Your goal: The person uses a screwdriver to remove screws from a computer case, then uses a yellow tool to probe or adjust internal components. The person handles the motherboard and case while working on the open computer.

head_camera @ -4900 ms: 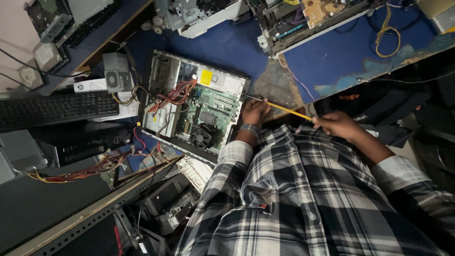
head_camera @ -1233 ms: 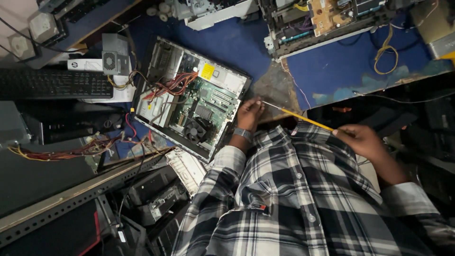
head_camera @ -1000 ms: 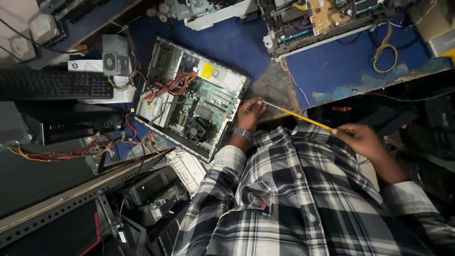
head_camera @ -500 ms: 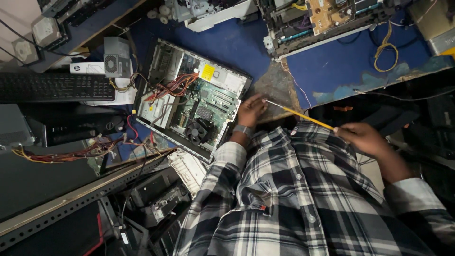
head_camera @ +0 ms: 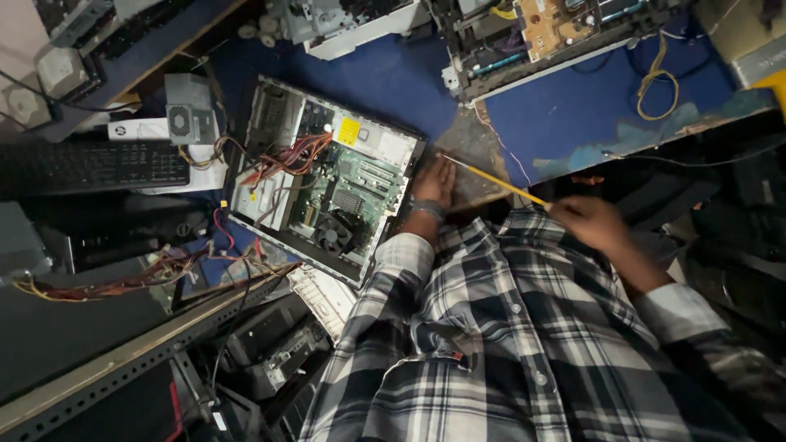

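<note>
The left hand [head_camera: 434,182] lies flat, fingers spread, on the worn bench edge [head_camera: 467,155], just beside the open computer case [head_camera: 323,176]. The right hand [head_camera: 591,223] is closed around one end of a thin yellow rod [head_camera: 491,181], which slants up to the left, its tip above the left hand's fingertips. Inside the case sit a green board [head_camera: 352,190], a black fan [head_camera: 332,235] and red wires [head_camera: 282,155]. A black keyboard [head_camera: 90,166] lies well apart to the left.
</note>
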Motion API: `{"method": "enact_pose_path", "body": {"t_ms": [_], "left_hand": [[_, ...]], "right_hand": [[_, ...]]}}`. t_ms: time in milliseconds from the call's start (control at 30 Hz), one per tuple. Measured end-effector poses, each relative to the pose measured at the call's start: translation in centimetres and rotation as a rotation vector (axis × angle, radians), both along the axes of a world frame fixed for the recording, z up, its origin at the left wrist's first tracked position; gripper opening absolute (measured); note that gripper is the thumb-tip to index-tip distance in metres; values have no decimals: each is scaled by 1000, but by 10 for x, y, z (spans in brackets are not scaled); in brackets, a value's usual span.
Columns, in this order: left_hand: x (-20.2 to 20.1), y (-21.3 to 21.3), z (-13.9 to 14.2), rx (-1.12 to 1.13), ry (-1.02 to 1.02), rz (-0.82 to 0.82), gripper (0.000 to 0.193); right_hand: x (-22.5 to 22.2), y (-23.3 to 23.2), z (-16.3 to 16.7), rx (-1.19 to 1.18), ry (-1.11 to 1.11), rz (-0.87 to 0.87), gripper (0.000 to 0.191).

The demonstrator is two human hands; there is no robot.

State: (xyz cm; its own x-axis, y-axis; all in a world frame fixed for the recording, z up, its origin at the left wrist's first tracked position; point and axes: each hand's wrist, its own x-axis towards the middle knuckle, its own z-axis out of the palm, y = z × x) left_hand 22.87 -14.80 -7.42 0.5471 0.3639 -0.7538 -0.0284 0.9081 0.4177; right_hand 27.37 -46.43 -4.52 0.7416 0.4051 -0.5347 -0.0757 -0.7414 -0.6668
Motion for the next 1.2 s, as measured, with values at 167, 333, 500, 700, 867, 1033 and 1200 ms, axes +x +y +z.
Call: {"method": "enact_pose_path", "body": {"t_ms": [167, 333, 500, 700, 867, 1033, 1200], "left_hand": [[4, 6, -2, -7, -32, 33, 33], [6, 8, -2, 8, -15, 43, 29], [8, 7, -2, 40, -23, 83, 31], [10, 5, 2, -6, 71, 159, 28], [8, 3, -2, -17, -29, 163, 29], [4, 3, -10, -52, -141, 197, 34], [4, 3, -11, -51, -179, 196, 31]], "right_hand": [[7, 15, 3, -25, -4, 76, 46], [15, 19, 4, -107, 11, 100, 49], [18, 21, 8, -114, 32, 102, 48], [22, 22, 7, 28, -61, 131, 43], [23, 23, 0, -24, -24, 132, 43], [24, 22, -6, -12, -62, 149, 44], [27, 25, -3, -39, -23, 167, 42]]}}
